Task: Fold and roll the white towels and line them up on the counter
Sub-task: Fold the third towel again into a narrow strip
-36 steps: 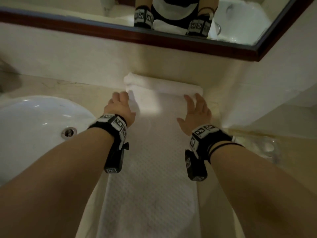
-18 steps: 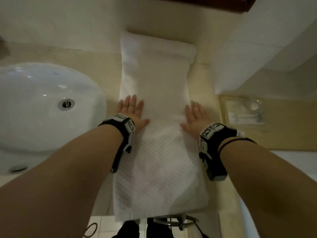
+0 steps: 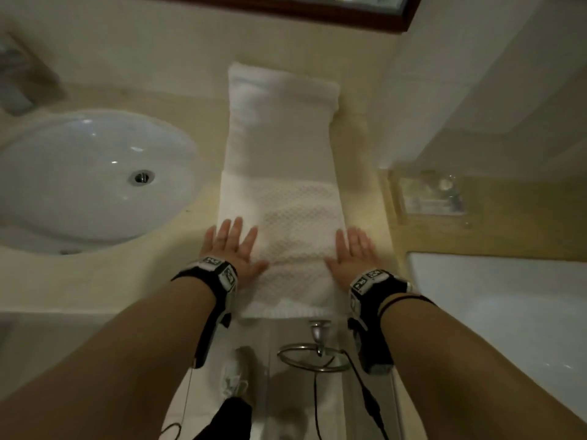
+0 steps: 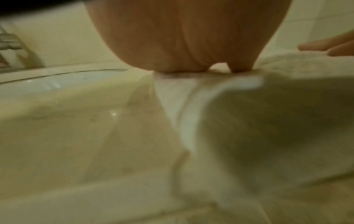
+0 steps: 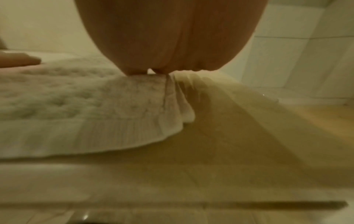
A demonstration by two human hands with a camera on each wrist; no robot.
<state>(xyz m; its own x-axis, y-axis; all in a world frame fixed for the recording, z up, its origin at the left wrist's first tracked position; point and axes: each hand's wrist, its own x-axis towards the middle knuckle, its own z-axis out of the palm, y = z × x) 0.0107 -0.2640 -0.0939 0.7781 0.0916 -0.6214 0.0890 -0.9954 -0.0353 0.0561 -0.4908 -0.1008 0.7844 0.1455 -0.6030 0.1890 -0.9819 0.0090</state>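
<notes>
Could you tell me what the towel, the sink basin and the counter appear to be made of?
The towel looks like white cotton with a waffle weave: a dimpled grid shows on its near half and a flat ribbed band at the hem. The sink basin seems to be glazed white ceramic, going by its sharp glossy highlights. The counter appears to be polished beige stone or a stone imitation; its sheen leaves that open.

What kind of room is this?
Most likely a bathroom, maybe in a hotel. There is a white sink set in a counter, a framed mirror on the wall, and a white towel laid out.
</notes>
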